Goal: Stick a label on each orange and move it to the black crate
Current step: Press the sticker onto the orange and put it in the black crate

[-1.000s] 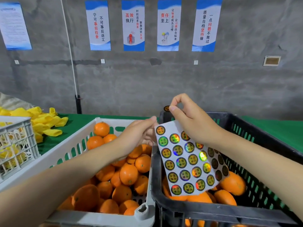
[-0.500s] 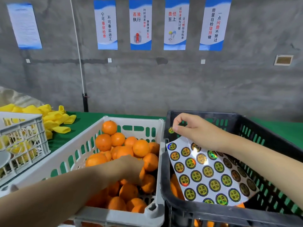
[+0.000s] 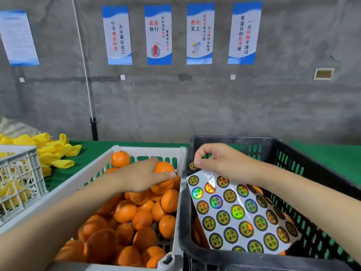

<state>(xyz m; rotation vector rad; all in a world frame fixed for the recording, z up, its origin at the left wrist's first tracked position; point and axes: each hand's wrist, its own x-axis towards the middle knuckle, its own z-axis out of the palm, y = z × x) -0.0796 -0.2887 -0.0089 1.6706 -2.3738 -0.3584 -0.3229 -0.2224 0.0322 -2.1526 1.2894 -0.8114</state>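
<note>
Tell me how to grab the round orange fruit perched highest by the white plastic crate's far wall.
Come down from above and cup the round orange fruit around its widest part. Its upper half is exposed, while the white plastic crate behind it and the oranges beneath likely block other approaches.

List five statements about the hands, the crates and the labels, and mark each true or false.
1. The left hand grips an orange in the white crate. True.
2. The label sheet lies in the white crate. False: it is in the black crate.
3. The right hand pinches a single label at its fingertips. True.
4. The black crate has no fruit in it. False: other oranges show beneath the label sheet.
5. The right hand holds an orange. False: it holds only the label.
</note>
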